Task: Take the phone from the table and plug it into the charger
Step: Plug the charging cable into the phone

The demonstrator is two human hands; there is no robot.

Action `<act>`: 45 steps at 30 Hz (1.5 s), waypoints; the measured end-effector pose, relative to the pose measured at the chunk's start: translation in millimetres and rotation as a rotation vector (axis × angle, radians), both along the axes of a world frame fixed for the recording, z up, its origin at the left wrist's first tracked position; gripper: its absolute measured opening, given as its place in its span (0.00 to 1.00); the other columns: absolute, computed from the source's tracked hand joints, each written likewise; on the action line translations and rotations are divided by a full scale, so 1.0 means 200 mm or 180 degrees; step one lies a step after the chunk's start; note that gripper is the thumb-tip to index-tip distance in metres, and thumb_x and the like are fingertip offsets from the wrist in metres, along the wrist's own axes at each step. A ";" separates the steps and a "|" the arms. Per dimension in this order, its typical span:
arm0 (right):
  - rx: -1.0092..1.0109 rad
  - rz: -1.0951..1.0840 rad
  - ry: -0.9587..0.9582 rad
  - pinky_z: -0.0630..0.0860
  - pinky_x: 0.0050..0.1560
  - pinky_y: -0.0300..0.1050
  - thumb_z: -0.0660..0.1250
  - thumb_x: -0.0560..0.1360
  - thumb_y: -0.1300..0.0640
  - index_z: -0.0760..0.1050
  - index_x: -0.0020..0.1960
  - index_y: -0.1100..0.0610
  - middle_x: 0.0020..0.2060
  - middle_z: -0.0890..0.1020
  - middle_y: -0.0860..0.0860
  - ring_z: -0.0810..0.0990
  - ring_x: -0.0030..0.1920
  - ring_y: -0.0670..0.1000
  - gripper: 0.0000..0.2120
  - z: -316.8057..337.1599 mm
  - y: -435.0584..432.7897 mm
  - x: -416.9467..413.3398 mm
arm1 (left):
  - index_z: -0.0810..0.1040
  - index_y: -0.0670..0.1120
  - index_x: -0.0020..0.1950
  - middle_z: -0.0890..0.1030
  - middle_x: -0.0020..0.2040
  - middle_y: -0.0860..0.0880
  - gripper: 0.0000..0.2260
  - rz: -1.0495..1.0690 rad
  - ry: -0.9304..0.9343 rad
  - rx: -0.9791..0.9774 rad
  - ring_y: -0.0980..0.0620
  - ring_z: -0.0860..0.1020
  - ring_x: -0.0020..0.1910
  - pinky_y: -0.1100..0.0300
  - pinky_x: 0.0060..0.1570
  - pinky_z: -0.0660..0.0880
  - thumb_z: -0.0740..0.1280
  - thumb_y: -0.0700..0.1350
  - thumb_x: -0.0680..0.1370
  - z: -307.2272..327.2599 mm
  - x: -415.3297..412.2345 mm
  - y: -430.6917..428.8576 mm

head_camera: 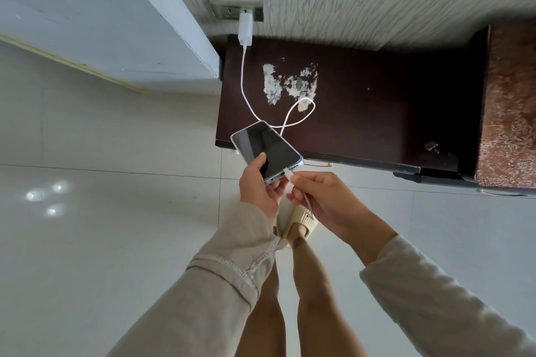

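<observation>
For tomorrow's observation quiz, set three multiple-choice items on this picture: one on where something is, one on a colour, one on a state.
1. Where is the charger?
A. in the wall socket
B. on the floor
C. in the left hand

2. What colour is the cable?
A. black
B. white
C. red

3. How is the phone's screen?
A. lit
B. cracked
C. dark

Key:
1 A, it sits in the socket above the dark table.
2 B, it runs white from the charger to the right hand.
3 C, the screen shows no light as the left hand holds it.
</observation>
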State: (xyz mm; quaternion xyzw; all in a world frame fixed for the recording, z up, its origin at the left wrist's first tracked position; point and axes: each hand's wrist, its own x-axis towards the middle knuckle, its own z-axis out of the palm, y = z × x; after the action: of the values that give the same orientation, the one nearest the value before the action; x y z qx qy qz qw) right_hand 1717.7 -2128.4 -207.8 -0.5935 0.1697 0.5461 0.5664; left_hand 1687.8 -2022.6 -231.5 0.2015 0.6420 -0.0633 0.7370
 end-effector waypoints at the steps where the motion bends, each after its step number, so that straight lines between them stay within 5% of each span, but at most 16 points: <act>1: -0.0003 -0.0003 -0.0004 0.71 0.64 0.58 0.58 0.78 0.62 0.74 0.45 0.74 0.17 0.73 0.45 0.72 0.25 0.43 0.14 0.01 0.01 0.00 | 0.71 0.45 0.56 0.79 0.35 0.47 0.09 0.0029 -0.0024 -0.0015 0.53 0.78 0.31 0.68 0.23 0.75 0.60 0.45 0.78 0.00 0.00 0.00; 5: -0.0106 -0.0090 0.0005 0.72 0.63 0.53 0.57 0.78 0.64 0.72 0.61 0.73 0.17 0.71 0.45 0.72 0.23 0.43 0.16 0.02 0.03 0.01 | 0.72 0.44 0.54 0.79 0.22 0.51 0.08 0.0154 -0.0125 -0.0074 0.57 0.75 0.17 0.71 0.20 0.71 0.60 0.45 0.78 0.00 0.02 0.01; 7: -0.0157 -0.0095 -0.0056 0.79 0.55 0.46 0.58 0.78 0.64 0.72 0.63 0.70 0.17 0.71 0.46 0.72 0.24 0.43 0.16 0.02 0.04 0.02 | 0.73 0.45 0.59 0.79 0.29 0.49 0.11 0.0107 -0.0127 -0.0030 0.56 0.76 0.21 0.70 0.21 0.72 0.60 0.45 0.78 0.00 0.03 0.02; 11: -0.0293 0.0045 -0.0285 0.77 0.37 0.27 0.58 0.78 0.62 0.78 0.56 0.63 0.24 0.73 0.52 0.72 0.30 0.46 0.12 0.03 0.05 0.02 | 0.70 0.43 0.68 0.77 0.36 0.49 0.19 -0.0013 -0.0184 0.0220 0.55 0.75 0.30 0.65 0.29 0.75 0.61 0.45 0.77 -0.02 0.03 0.03; 14: -0.0204 0.0008 -0.0253 0.77 0.44 0.33 0.58 0.78 0.62 0.80 0.43 0.55 0.26 0.75 0.53 0.73 0.33 0.49 0.12 0.05 0.07 0.01 | 0.72 0.45 0.62 0.79 0.41 0.49 0.14 -0.0224 -0.0421 0.0408 0.53 0.78 0.39 0.64 0.34 0.76 0.61 0.45 0.77 -0.01 0.04 0.04; 17: -0.0302 -0.0053 -0.0243 0.70 0.59 0.42 0.57 0.77 0.60 0.77 0.55 0.56 0.27 0.77 0.53 0.75 0.34 0.48 0.11 0.03 0.08 0.01 | 0.73 0.46 0.59 0.80 0.48 0.47 0.11 -0.0492 -0.0553 0.0581 0.50 0.78 0.48 0.62 0.40 0.75 0.61 0.46 0.78 0.00 0.05 0.05; 19: -0.0550 0.0025 -0.0383 0.68 0.60 0.43 0.58 0.77 0.57 0.72 0.62 0.56 0.26 0.78 0.49 0.78 0.35 0.45 0.14 0.01 0.09 0.00 | 0.73 0.45 0.62 0.79 0.55 0.45 0.14 -0.0705 -0.0576 0.0725 0.48 0.77 0.54 0.61 0.47 0.75 0.60 0.47 0.78 0.00 0.05 0.06; 24: -0.0555 -0.0027 -0.0575 0.71 0.29 0.22 0.60 0.78 0.57 0.67 0.62 0.55 0.20 0.79 0.43 0.80 0.27 0.36 0.13 -0.01 0.10 -0.05 | 0.72 0.45 0.64 0.78 0.56 0.45 0.14 -0.0844 -0.0692 0.0813 0.47 0.76 0.55 0.60 0.50 0.75 0.60 0.45 0.79 0.01 0.04 0.08; 29: -0.0388 -0.0123 -0.0515 0.68 0.25 0.17 0.59 0.78 0.58 0.66 0.60 0.55 0.18 0.79 0.42 0.79 0.26 0.34 0.11 -0.04 0.10 -0.05 | 0.73 0.47 0.62 0.78 0.59 0.46 0.13 -0.1136 -0.0663 0.0883 0.47 0.76 0.59 0.55 0.60 0.75 0.60 0.44 0.78 0.02 0.07 0.09; 33: -0.0447 0.0149 -0.0486 0.71 0.28 0.21 0.60 0.77 0.54 0.65 0.58 0.49 0.21 0.80 0.42 0.81 0.29 0.35 0.10 -0.08 0.09 -0.03 | 0.72 0.45 0.66 0.77 0.64 0.43 0.16 -0.1256 -0.0600 0.0952 0.44 0.75 0.63 0.48 0.66 0.71 0.61 0.44 0.78 -0.01 0.07 0.10; 37: -0.0467 0.0796 -0.0643 0.71 0.31 0.24 0.69 0.71 0.52 0.66 0.63 0.47 0.24 0.81 0.43 0.81 0.30 0.37 0.22 -0.12 0.05 -0.02 | 0.72 0.47 0.65 0.78 0.59 0.45 0.16 -0.1039 -0.0638 0.0861 0.45 0.75 0.62 0.55 0.58 0.75 0.62 0.45 0.78 -0.04 0.05 0.12; 41: -0.0964 0.1822 -0.1390 0.77 0.53 0.41 0.68 0.72 0.55 0.77 0.57 0.50 0.43 0.83 0.45 0.77 0.41 0.42 0.13 -0.17 -0.05 -0.06 | 0.73 0.51 0.60 0.76 0.61 0.45 0.11 -0.1004 -0.0612 0.0813 0.43 0.74 0.64 0.54 0.57 0.75 0.62 0.45 0.77 -0.07 0.04 0.17; 45: -0.1597 0.2913 -0.2700 0.54 0.73 0.54 0.67 0.73 0.60 0.82 0.50 0.54 0.49 0.84 0.50 0.76 0.58 0.51 0.09 -0.25 -0.19 -0.01 | 0.74 0.48 0.59 0.77 0.60 0.44 0.11 -0.0994 -0.0646 0.0755 0.42 0.73 0.65 0.50 0.61 0.73 0.62 0.43 0.78 -0.10 0.05 0.20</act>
State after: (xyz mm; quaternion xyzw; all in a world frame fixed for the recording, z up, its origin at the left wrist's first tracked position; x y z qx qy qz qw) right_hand 1714.9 -2167.2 -258.0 -0.8824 -0.2145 0.3946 0.1404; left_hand 1697.0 -1981.9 -251.6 0.3891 0.5285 -0.0801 0.7503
